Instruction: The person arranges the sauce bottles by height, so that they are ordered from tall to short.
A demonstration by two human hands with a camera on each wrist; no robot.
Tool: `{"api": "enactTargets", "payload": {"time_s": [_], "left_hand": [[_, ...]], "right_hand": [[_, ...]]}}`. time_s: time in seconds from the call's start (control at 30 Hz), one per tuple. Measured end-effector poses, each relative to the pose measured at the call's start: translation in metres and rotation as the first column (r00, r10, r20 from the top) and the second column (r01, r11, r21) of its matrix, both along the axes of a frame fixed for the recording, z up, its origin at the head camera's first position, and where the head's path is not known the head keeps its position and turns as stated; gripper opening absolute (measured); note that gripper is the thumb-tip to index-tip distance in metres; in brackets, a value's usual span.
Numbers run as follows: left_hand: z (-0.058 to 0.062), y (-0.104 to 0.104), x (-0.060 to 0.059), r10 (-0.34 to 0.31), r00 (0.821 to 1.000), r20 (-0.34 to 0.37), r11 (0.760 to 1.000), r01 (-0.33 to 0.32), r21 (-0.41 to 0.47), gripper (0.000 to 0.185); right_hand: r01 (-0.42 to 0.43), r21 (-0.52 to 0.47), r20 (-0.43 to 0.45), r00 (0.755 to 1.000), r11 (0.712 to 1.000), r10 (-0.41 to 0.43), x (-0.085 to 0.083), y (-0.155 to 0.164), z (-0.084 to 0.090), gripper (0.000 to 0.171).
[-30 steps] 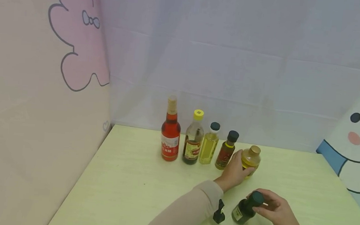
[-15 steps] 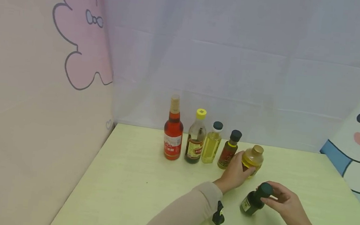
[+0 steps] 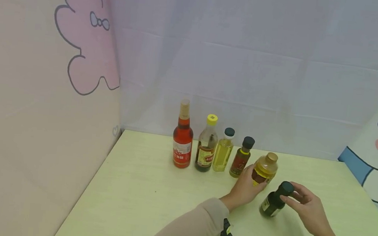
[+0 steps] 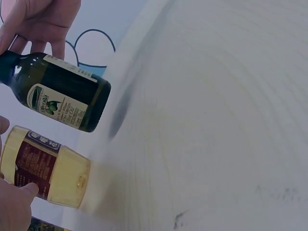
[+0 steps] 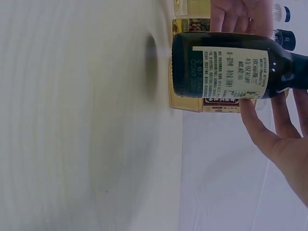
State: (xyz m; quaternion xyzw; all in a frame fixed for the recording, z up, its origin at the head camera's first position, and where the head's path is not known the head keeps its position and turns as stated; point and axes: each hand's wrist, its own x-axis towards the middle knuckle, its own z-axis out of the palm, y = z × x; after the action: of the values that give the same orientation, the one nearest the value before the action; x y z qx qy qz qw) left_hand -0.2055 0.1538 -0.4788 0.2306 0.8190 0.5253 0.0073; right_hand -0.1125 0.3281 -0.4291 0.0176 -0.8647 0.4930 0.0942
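My left hand [image 3: 250, 183] grips a squat amber bottle with a gold cap [image 3: 264, 170] that stands on the pale green table [image 3: 142, 189]. The same bottle [image 4: 48, 168] shows in the left wrist view with my left hand [image 4: 14, 207] at its side. Just right of it, my right hand [image 3: 303, 205] holds a dark green bottle [image 3: 271, 204] by its black cap, tilted and low over the table. In the right wrist view the dark bottle [image 5: 226, 65] lies across the amber bottle [image 5: 211, 103], with my right hand [image 5: 269, 130] at its neck.
A row of bottles stands at the back: a red one [image 3: 182, 143], a dark sauce bottle with a yellow cap [image 3: 206, 149], a pale oil bottle [image 3: 223, 154] and a small red-brown bottle [image 3: 240, 160]. Printed cloth walls close in the left, back and right.
My right hand has carried the dark green bottle away from me and to the right, up beside the amber bottle. My left hand has stayed on the amber bottle.
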Motion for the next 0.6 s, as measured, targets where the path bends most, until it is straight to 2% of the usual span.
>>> {"api": "enactTargets", "payload": {"time_s": [0.2,0.6], "left_hand": [[0.0,0.0,0.008,0.014,0.998,0.063,0.998,-0.018,0.059,0.06],[-0.004,0.001,0.015,-0.008,0.998,0.068,0.994,0.0,0.107,0.06]], "right_hand": [[0.07,0.015,0.02,0.997,0.997,-0.07,-0.007,0.006,0.002,0.048],[0.145,-0.037,0.039,0.989,0.989,-0.144,-0.023,0.015,0.002,0.051]]}}
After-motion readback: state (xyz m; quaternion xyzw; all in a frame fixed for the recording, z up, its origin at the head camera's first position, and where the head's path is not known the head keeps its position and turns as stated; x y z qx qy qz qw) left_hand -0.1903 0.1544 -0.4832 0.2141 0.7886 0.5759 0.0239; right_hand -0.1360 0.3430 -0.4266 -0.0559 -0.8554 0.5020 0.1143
